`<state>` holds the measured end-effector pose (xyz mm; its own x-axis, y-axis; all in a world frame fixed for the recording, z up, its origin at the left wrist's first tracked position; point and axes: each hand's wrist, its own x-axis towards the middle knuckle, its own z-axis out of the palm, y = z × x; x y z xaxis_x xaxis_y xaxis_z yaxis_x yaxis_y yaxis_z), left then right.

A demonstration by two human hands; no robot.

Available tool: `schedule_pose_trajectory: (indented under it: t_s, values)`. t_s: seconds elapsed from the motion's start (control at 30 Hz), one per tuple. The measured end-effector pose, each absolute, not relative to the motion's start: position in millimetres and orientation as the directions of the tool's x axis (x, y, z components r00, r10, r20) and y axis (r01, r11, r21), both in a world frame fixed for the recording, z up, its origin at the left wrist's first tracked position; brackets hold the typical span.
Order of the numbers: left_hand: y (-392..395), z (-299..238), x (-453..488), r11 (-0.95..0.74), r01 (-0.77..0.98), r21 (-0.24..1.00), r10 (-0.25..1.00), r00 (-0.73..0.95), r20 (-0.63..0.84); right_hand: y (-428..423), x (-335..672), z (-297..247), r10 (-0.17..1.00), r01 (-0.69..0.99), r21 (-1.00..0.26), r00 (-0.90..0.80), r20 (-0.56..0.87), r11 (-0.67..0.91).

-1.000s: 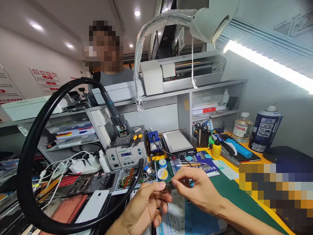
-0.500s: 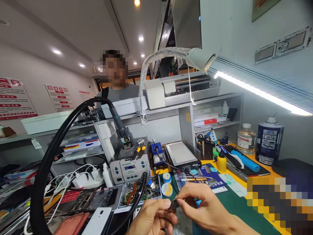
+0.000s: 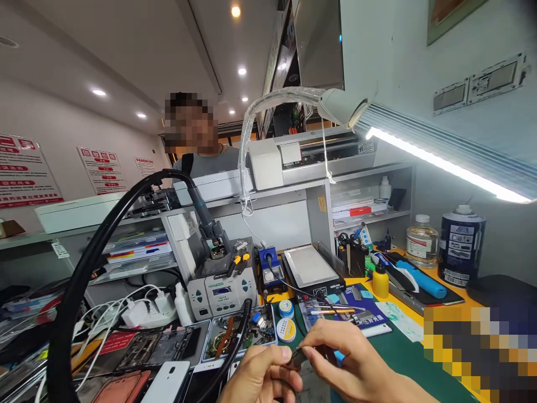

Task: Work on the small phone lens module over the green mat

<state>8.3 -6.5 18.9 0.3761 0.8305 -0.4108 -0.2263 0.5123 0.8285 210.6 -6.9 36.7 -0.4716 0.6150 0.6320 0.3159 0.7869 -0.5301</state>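
Near the bottom centre, my left hand (image 3: 258,372) pinches a small dark piece (image 3: 297,358) between thumb and curled fingers. From the other side, the thumb and forefinger of my right hand (image 3: 350,355) close on the same piece. It looks flat and dark grey with a small metallic end; its exact kind is too small and covered to tell. Beneath the hands lies a green work mat (image 3: 403,364). Just behind the fingers stand two small round tubs (image 3: 286,330), beside a blue sheet (image 3: 369,313) with thin tools on it.
A grey soldering station (image 3: 224,294) with a black hose stands behind, left of centre. A tray of small parts (image 3: 229,336) and a white phone (image 3: 165,383) lie left. A lit lamp (image 3: 444,151) hangs overhead right. Bottles (image 3: 380,281) stand right. Across the counter is a person (image 3: 210,162).
My fingers have shifted slightly on the small dark piece, and more of it shows. The person across the counter leans a little to one side. The camera view has tilted slightly.
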Motion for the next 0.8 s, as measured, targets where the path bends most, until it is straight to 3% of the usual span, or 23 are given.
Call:
schedule_pose_trajectory:
  t_s: [0.17, 0.43, 0.8]
  values:
    - [-15, 29, 9, 0.525, -0.286, 0.801, 0.837, 0.346, -0.425, -8, 212, 36, 0.587, 0.313, -0.499, -0.487, 0.646, 0.808]
    - [-24, 43, 11, 0.477, -0.340, 0.811, 0.861, 0.365, -0.353, -8, 213, 40, 0.716, 0.278, -0.681, -0.463, 0.523, 0.677]
    - [-24, 42, 12, 0.484, -0.322, 0.814, 0.853, 0.382, -0.357, -8, 211, 42, 0.734, 0.269, -0.706, -0.447, 0.511, 0.655]
